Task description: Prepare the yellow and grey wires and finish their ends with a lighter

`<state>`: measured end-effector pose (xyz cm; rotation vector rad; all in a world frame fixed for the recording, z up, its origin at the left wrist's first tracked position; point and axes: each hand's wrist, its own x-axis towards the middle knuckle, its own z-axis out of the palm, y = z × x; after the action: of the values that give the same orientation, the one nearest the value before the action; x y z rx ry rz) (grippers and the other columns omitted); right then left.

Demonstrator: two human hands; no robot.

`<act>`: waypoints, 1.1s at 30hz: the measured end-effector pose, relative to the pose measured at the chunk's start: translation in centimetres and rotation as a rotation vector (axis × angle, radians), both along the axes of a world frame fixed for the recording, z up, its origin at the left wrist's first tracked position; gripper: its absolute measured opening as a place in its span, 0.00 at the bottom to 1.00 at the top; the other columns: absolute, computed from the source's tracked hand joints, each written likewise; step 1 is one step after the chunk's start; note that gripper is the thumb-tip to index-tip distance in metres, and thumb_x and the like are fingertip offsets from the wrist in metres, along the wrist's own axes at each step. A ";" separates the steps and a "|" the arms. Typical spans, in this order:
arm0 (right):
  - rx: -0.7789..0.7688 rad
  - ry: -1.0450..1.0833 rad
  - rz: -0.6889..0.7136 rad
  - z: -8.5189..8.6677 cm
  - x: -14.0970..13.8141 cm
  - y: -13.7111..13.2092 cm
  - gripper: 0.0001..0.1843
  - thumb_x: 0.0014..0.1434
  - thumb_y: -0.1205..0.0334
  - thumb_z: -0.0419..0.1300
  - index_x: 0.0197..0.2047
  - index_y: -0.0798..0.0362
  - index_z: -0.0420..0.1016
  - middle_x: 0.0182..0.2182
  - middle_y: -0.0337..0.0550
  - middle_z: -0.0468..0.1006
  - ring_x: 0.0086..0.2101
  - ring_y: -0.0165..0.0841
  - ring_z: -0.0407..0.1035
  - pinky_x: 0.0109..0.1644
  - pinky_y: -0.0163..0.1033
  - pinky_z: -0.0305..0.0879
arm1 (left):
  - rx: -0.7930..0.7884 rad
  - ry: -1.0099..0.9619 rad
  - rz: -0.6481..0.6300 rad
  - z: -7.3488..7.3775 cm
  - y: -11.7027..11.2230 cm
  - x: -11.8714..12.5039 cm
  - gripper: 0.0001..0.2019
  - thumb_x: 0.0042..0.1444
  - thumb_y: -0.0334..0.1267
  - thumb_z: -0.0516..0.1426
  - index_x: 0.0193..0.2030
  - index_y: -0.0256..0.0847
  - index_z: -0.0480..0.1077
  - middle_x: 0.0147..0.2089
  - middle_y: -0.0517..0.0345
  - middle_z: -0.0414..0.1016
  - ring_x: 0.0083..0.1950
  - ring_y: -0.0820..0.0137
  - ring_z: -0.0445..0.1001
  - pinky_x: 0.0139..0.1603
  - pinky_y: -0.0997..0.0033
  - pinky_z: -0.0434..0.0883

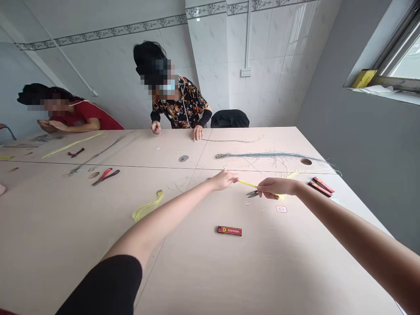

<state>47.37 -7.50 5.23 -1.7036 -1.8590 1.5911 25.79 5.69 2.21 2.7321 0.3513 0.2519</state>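
Stretched between my two hands is a thin bundle of yellow cords (247, 183). My left hand (223, 180) is closed in a pinch on its left end. My right hand (271, 187) is closed round the bundle farther along, and loose yellow strands show beyond that wrist. Dark blades of small scissors (252, 194) stick out beside the right fingers; their handles are hidden, so I cannot tell whether this hand holds them too. Below the hands, a small card with a pink border (281, 209) and a red Ferrari-labelled lighter-like case (229, 231) lie on the table.
A knotted yellow cord bundle (148, 206) lies left of my arm. Beyond my hands stretches a long blue-grey strand bundle (262, 155). Red-handled pliers (105, 176) and red-black cases (320, 187) flank the workspace. Two people sit across the table (197, 271).
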 end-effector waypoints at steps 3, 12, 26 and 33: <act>0.075 -0.002 -0.129 -0.6 1.7 -0.7 0.20 0.59 0.47 0.51 0.30 0.57 0.67 0.19 0.36 0.62 0.21 0.26 0.58 0.30 0.34 0.55 | 0.023 -0.034 0.037 0.4 0.9 0.2 0.11 0.51 0.23 0.45 0.26 0.39 0.63 0.28 0.60 0.68 0.34 0.71 0.66 0.42 0.73 0.62; 0.430 -0.021 -0.578 0.5 0.0 3.1 0.17 0.66 0.58 0.44 0.29 0.56 0.65 0.17 0.33 0.53 0.18 0.23 0.49 0.23 0.31 0.48 | 0.025 -0.080 0.243 5.0 6.7 2.6 0.08 0.52 0.30 0.48 0.23 0.39 0.62 0.22 0.62 0.61 0.27 0.72 0.59 0.31 0.74 0.56; 0.472 -0.061 -0.546 -3.1 -4.1 6.3 0.15 0.63 0.60 0.46 0.30 0.56 0.68 0.19 0.35 0.56 0.19 0.25 0.50 0.25 0.34 0.46 | -0.055 -0.226 0.381 1.8 9.2 1.3 0.07 0.54 0.30 0.44 0.25 0.40 0.55 0.25 0.63 0.60 0.29 0.74 0.59 0.34 0.76 0.58; 0.535 -0.023 -0.564 -2.6 -4.9 7.7 0.17 0.64 0.57 0.44 0.32 0.56 0.68 0.22 0.37 0.58 0.22 0.26 0.51 0.26 0.33 0.47 | -0.081 -0.342 0.425 3.0 9.7 3.3 0.06 0.54 0.29 0.45 0.26 0.40 0.55 0.25 0.63 0.60 0.28 0.75 0.58 0.34 0.76 0.58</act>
<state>42.51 0.21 2.66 -1.7595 -1.4370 0.7772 29.06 15.43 5.23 2.4461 0.8178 0.7857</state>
